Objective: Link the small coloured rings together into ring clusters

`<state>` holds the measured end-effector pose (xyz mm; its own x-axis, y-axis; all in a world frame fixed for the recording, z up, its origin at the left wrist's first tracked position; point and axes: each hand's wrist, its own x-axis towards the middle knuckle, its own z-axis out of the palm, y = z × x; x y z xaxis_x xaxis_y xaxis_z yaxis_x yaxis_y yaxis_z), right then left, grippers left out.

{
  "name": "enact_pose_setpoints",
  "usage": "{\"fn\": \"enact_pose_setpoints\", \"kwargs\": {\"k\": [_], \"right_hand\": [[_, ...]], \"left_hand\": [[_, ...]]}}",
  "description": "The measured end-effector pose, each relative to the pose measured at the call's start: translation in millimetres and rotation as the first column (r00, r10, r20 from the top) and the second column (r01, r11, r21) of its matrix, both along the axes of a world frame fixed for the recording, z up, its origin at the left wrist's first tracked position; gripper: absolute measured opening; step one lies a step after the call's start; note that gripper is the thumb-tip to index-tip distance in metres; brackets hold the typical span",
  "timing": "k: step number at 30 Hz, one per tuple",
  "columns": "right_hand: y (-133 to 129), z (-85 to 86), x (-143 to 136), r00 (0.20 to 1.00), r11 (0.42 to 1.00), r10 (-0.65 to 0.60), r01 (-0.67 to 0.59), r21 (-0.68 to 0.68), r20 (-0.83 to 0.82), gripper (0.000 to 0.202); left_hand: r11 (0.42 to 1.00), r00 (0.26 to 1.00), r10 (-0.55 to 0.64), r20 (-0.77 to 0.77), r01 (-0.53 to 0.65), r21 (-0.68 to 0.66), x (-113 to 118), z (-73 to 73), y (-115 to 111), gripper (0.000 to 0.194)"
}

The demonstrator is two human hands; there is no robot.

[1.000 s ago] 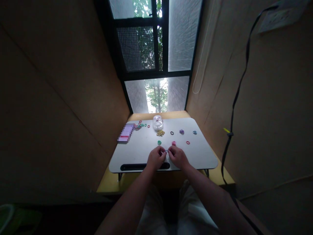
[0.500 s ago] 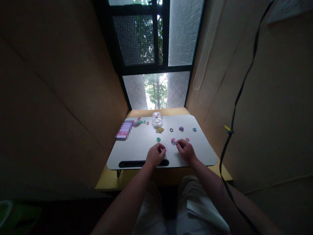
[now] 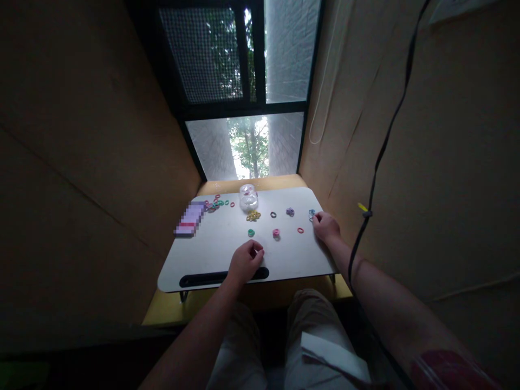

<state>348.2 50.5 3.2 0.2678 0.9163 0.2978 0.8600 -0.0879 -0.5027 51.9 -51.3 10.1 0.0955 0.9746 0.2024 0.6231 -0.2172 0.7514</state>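
My right hand (image 3: 326, 226) is at the board's right side, fingers pinched at the blue bands (image 3: 311, 213); what they grip is too small to make out. My left hand (image 3: 246, 260) rests near the front edge, fingers curled together, their contents hidden. Beyond it lie green bands (image 3: 251, 232) and pink bands (image 3: 276, 233), with a red band (image 3: 300, 231) further right. Behind these are yellow bands (image 3: 253, 216), a dark band (image 3: 273, 214) and purple bands (image 3: 290, 212). A clear jar (image 3: 248, 199) stands at the back.
The white lap board (image 3: 219, 244) has a black slot (image 3: 203, 279) along its front. A phone with a blurred screen (image 3: 190, 219) lies at the left, beside mixed bands (image 3: 215, 205). A dark cord (image 3: 379, 157) hangs at the right.
My right hand has moved from the pink bands to the blue bands on the right. My left hand stays near the front edge. The whole view has shifted a little.
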Motion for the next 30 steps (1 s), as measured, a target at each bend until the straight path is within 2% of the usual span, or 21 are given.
{"fn": "enact_pose_setpoints", "kwargs": {"k": [6,11,23,30], "right_hand": [[18.5,9.4,0.9,0.992,0.986,-0.121,0.116,-0.123,-0.028,0.027],[22.6,9.6,3.2,0.990,0.979,-0.139,0.136,-0.151,-0.015,0.027],[19.6,3.1,-0.2,0.985,0.982,-0.170,0.170,-0.087,0.011,0.027],[-3.7,1.9,-3.0,0.997,0.997,-0.075,0.075,0.003,0.032,0.022]], "left_hand": [[1.000,1.000,0.009,-0.015,-0.009,0.004,0.9,1.0,-0.8,0.014],[1.000,0.999,0.015,-0.031,-0.015,-0.001,0.9,1.7,-1.2,0.016],[0.999,0.998,0.032,-0.045,-0.032,0.003,1.4,0.3,-1.4,0.015],[0.999,0.999,0.031,-0.028,-0.031,0.007,1.1,1.1,-3.6,0.015]]}}
